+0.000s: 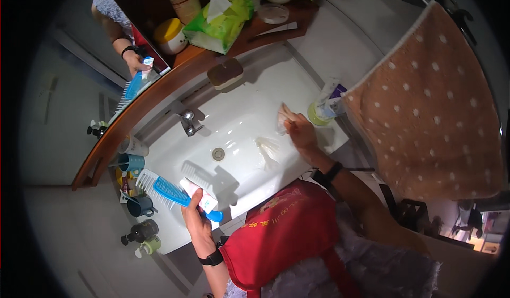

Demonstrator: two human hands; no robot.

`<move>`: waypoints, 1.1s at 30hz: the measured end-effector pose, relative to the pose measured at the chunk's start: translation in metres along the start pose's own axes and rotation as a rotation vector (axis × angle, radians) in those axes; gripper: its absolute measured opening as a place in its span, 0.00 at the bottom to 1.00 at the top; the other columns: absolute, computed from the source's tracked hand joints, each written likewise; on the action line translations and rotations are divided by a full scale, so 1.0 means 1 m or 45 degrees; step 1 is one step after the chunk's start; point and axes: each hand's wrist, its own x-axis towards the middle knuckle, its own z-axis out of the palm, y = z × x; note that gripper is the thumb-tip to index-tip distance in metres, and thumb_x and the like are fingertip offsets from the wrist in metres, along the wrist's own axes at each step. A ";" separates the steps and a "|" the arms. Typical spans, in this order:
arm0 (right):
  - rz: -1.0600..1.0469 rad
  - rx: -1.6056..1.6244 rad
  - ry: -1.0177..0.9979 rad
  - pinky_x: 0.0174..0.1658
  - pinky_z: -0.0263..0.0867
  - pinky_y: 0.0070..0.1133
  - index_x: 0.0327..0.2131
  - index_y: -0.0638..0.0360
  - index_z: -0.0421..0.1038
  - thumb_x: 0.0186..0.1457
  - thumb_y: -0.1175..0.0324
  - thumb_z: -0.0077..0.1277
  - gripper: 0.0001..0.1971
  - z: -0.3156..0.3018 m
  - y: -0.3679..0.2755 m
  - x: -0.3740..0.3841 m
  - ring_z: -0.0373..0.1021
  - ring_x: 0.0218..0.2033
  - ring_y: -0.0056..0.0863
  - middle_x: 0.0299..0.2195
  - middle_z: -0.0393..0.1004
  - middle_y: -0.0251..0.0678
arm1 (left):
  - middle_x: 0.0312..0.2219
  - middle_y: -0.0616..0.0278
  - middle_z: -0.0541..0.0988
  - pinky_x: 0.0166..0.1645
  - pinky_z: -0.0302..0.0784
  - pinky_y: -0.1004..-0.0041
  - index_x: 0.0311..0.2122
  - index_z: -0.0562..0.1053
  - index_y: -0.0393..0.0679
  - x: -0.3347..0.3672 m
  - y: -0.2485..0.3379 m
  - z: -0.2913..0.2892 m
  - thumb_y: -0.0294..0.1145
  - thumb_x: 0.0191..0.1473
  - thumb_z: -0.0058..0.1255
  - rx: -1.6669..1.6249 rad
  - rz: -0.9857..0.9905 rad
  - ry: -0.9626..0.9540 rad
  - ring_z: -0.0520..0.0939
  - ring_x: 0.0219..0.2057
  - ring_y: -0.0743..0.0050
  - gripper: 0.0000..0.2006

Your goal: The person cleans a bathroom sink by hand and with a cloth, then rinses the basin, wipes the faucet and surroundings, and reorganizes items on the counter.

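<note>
My left hand is closed round a blue comb, a white wide-toothed comb and a small white tube or packet, all held together over the near left of the washbasin. At the basin's right side my right hand is closed on a small pale, partly see-through thing, whose kind I cannot make out. Below that hand a whitish, see-through patch shows on the basin, perhaps a thin plastic bag or a reflection.
A tap and drain lie left of centre. Cups and pump bottles line the left rim. Behind are a soap box and a shelf with green tissues. A green holder and spotted towel are right.
</note>
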 end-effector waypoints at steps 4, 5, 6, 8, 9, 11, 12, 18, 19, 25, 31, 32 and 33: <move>0.118 0.235 0.121 0.37 0.67 0.35 0.40 0.61 0.71 0.62 0.66 0.48 0.09 -0.052 0.028 -0.043 0.70 0.33 0.47 0.32 0.70 0.47 | 0.26 0.67 0.74 0.27 0.72 0.78 0.39 0.72 0.40 0.001 0.003 0.000 0.22 0.49 0.60 -0.007 0.021 -0.007 0.75 0.23 0.80 0.12; 0.117 0.225 0.138 0.37 0.67 0.35 0.40 0.61 0.71 0.62 0.66 0.48 0.09 -0.063 0.038 -0.049 0.70 0.33 0.47 0.32 0.70 0.47 | 0.25 0.67 0.74 0.27 0.72 0.78 0.39 0.72 0.40 0.003 0.004 0.006 0.22 0.49 0.60 -0.019 0.028 -0.017 0.75 0.23 0.80 0.12; 0.119 0.168 0.258 0.35 0.67 0.32 0.39 0.63 0.71 0.62 0.64 0.48 0.11 -0.070 0.048 -0.055 0.70 0.29 0.41 0.28 0.71 0.43 | 0.25 0.67 0.74 0.27 0.72 0.78 0.39 0.72 0.40 0.005 0.003 0.007 0.22 0.49 0.60 -0.022 0.030 -0.025 0.75 0.23 0.80 0.12; 0.116 0.109 0.380 0.33 0.67 0.29 0.39 0.65 0.71 0.63 0.61 0.48 0.14 -0.079 0.065 -0.064 0.71 0.24 0.36 0.24 0.72 0.39 | 0.25 0.67 0.75 0.28 0.73 0.78 0.39 0.72 0.39 0.007 0.004 0.005 0.23 0.50 0.60 -0.032 0.032 -0.056 0.76 0.23 0.79 0.11; 0.080 -0.046 0.417 0.33 0.67 0.29 0.38 0.65 0.70 0.63 0.63 0.49 0.13 -0.081 0.077 -0.067 0.71 0.25 0.34 0.23 0.72 0.39 | 0.25 0.67 0.75 0.28 0.73 0.78 0.39 0.72 0.39 0.008 0.004 0.006 0.23 0.50 0.60 -0.034 0.031 -0.066 0.76 0.23 0.79 0.11; 0.045 -0.203 0.452 0.34 0.68 0.29 0.38 0.66 0.69 0.63 0.64 0.49 0.12 -0.079 0.096 -0.075 0.72 0.25 0.32 0.23 0.72 0.38 | 0.26 0.66 0.75 0.29 0.74 0.77 0.38 0.72 0.39 0.010 0.004 0.005 0.24 0.50 0.60 -0.031 0.046 -0.139 0.77 0.25 0.78 0.11; 0.197 -0.119 0.378 0.36 0.67 0.32 0.39 0.66 0.68 0.62 0.64 0.49 0.12 -0.074 0.103 -0.078 0.72 0.29 0.37 0.26 0.73 0.42 | 0.26 0.66 0.75 0.29 0.74 0.77 0.38 0.72 0.39 0.016 0.003 -0.001 0.24 0.50 0.60 -0.032 0.049 -0.139 0.77 0.25 0.78 0.11; 0.492 -0.022 0.241 0.32 0.68 0.31 0.39 0.65 0.65 0.59 0.65 0.52 0.13 -0.060 0.110 -0.094 0.74 0.27 0.35 0.24 0.72 0.40 | 0.25 0.67 0.76 0.27 0.68 0.78 0.35 0.75 0.39 0.043 -0.015 -0.033 0.29 0.54 0.57 0.178 0.353 0.037 0.74 0.23 0.82 0.06; 0.551 -0.165 0.243 0.27 0.68 0.28 0.39 0.64 0.65 0.59 0.66 0.51 0.12 -0.057 0.116 -0.100 0.74 0.23 0.30 0.22 0.71 0.37 | 0.25 0.67 0.76 0.27 0.68 0.78 0.35 0.75 0.39 0.050 -0.021 -0.047 0.29 0.54 0.57 0.180 0.343 0.053 0.74 0.23 0.82 0.06; 0.448 0.402 -1.006 0.23 0.67 0.20 0.41 0.64 0.71 0.57 0.65 0.53 0.13 -0.040 0.042 -0.086 0.73 0.23 0.22 0.21 0.71 0.34 | 0.26 0.56 0.81 0.31 0.71 0.68 0.32 0.73 0.36 0.059 -0.050 -0.106 0.28 0.55 0.50 1.039 0.899 0.328 0.79 0.25 0.67 0.06; -0.218 0.013 -0.975 0.36 0.72 0.35 0.51 0.62 0.64 0.55 0.64 0.56 0.23 0.059 -0.001 -0.029 0.75 0.40 0.45 0.37 0.72 0.50 | 0.33 0.52 0.72 0.38 0.70 0.55 0.36 0.67 0.41 0.063 -0.083 -0.134 0.21 0.41 0.52 1.591 1.102 0.477 0.76 0.34 0.41 0.13; -0.080 -0.214 -1.090 0.41 0.71 0.37 0.55 0.60 0.60 0.53 0.64 0.57 0.28 0.079 -0.013 -0.019 0.73 0.43 0.51 0.43 0.68 0.53 | 0.34 0.52 0.72 0.38 0.71 0.55 0.36 0.68 0.41 0.064 -0.090 -0.143 0.20 0.41 0.52 1.638 1.113 0.454 0.76 0.34 0.41 0.13; 0.073 -0.454 -1.175 0.47 0.71 0.40 0.59 0.58 0.56 0.51 0.64 0.59 0.33 0.092 -0.019 -0.010 0.70 0.47 0.56 0.48 0.64 0.56 | 0.34 0.51 0.72 0.38 0.71 0.55 0.36 0.68 0.41 0.069 -0.095 -0.144 0.20 0.41 0.52 1.674 1.138 0.410 0.76 0.34 0.41 0.14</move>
